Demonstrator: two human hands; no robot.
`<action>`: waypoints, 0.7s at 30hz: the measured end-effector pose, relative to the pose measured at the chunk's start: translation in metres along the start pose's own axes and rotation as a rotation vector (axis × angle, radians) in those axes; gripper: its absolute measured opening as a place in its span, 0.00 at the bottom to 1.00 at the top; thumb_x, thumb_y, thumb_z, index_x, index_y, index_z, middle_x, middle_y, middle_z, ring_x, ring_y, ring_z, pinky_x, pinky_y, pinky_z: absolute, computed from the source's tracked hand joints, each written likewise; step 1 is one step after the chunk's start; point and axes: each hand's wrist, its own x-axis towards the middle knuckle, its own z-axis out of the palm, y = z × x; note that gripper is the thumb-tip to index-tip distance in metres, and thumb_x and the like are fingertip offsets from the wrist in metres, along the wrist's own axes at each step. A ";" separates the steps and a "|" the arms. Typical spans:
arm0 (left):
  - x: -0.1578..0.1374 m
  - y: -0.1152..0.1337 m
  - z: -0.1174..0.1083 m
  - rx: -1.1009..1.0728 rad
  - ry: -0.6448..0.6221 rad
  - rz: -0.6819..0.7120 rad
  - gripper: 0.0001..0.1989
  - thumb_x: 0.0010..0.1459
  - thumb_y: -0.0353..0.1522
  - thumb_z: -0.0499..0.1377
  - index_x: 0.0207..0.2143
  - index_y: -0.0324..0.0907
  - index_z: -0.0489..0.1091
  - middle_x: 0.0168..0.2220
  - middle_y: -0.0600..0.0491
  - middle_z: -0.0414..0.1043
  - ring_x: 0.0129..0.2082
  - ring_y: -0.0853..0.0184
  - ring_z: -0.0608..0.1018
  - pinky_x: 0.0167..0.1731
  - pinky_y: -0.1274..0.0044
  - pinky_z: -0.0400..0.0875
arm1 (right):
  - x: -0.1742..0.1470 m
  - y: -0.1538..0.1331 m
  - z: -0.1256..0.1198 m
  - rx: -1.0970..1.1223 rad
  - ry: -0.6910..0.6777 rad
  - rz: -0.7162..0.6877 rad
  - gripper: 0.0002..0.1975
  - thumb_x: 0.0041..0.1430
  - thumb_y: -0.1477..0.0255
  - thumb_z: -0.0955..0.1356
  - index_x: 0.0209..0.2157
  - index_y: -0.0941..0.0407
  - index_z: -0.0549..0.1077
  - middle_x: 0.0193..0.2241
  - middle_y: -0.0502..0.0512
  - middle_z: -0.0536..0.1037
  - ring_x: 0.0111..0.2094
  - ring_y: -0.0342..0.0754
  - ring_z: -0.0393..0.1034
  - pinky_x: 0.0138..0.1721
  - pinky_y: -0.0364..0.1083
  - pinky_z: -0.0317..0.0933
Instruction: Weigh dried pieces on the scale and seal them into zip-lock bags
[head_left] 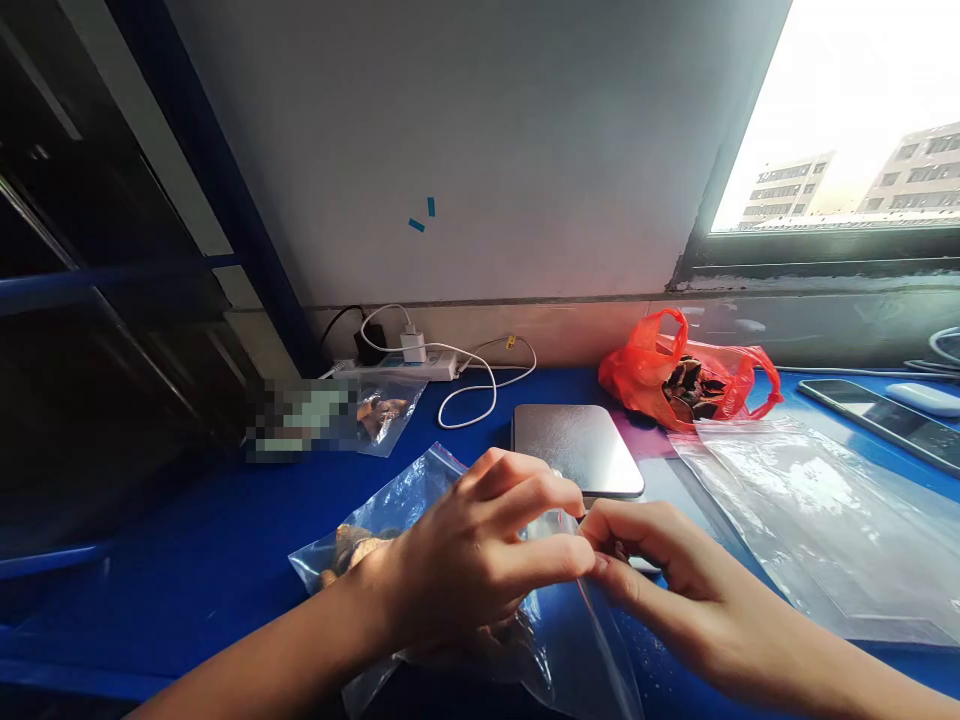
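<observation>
Head view: the clear bag, with brown pieces inside, is over the blue tabletop, nearer than the square metal plate; right hand pinches narrowly at its edge, while left hand curls to the same spot, thumb hidden, so whether that grip holds film cannot be told. Judgement: keep fingertips close together, the film taut, and the pieces away from the edge.

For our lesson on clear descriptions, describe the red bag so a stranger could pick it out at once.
From the window, upper right, drop to the blue table. Near the wall, beyond and right of the metal plate, sits the red bag. Its colour and dark pieces set it apart from the clear bag by the left hand.
</observation>
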 end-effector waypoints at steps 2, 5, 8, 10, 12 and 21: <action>0.000 0.000 0.001 0.017 -0.028 0.022 0.07 0.61 0.24 0.57 0.35 0.44 0.71 0.41 0.53 0.73 0.46 0.65 0.69 0.48 0.74 0.67 | 0.001 0.000 0.002 0.001 0.022 -0.038 0.16 0.61 0.62 0.61 0.25 0.55 0.69 0.24 0.53 0.74 0.27 0.44 0.66 0.28 0.43 0.61; -0.001 0.000 0.000 0.081 -0.078 0.055 0.07 0.62 0.24 0.56 0.37 0.43 0.71 0.45 0.54 0.74 0.47 0.64 0.68 0.49 0.73 0.66 | 0.007 0.002 0.002 -0.048 0.087 -0.041 0.14 0.59 0.67 0.61 0.21 0.55 0.64 0.18 0.50 0.68 0.21 0.42 0.60 0.23 0.41 0.55; -0.001 -0.001 -0.002 0.096 -0.042 0.079 0.06 0.62 0.25 0.55 0.37 0.42 0.71 0.46 0.54 0.75 0.46 0.64 0.68 0.47 0.73 0.66 | 0.014 0.006 -0.003 -0.107 0.164 0.018 0.11 0.57 0.70 0.61 0.21 0.55 0.63 0.17 0.48 0.64 0.20 0.40 0.56 0.20 0.40 0.50; -0.002 -0.002 -0.002 0.064 -0.012 0.095 0.06 0.63 0.25 0.54 0.36 0.42 0.70 0.43 0.55 0.77 0.44 0.64 0.69 0.45 0.73 0.65 | 0.016 0.008 -0.004 -0.126 0.183 0.016 0.11 0.58 0.70 0.62 0.22 0.55 0.63 0.17 0.48 0.64 0.20 0.40 0.57 0.20 0.40 0.50; -0.002 -0.004 -0.001 0.038 -0.014 0.077 0.07 0.64 0.25 0.53 0.35 0.42 0.69 0.38 0.56 0.78 0.42 0.65 0.69 0.45 0.72 0.64 | 0.014 0.007 -0.004 -0.136 0.166 -0.047 0.08 0.59 0.69 0.62 0.27 0.56 0.66 0.20 0.49 0.68 0.22 0.41 0.60 0.23 0.40 0.54; -0.004 -0.009 0.004 0.063 -0.019 -0.092 0.08 0.64 0.24 0.53 0.33 0.43 0.68 0.31 0.59 0.76 0.39 0.65 0.68 0.42 0.73 0.57 | 0.003 -0.003 0.000 -0.264 -0.005 -0.131 0.10 0.64 0.65 0.61 0.33 0.55 0.67 0.30 0.53 0.73 0.31 0.44 0.68 0.33 0.45 0.61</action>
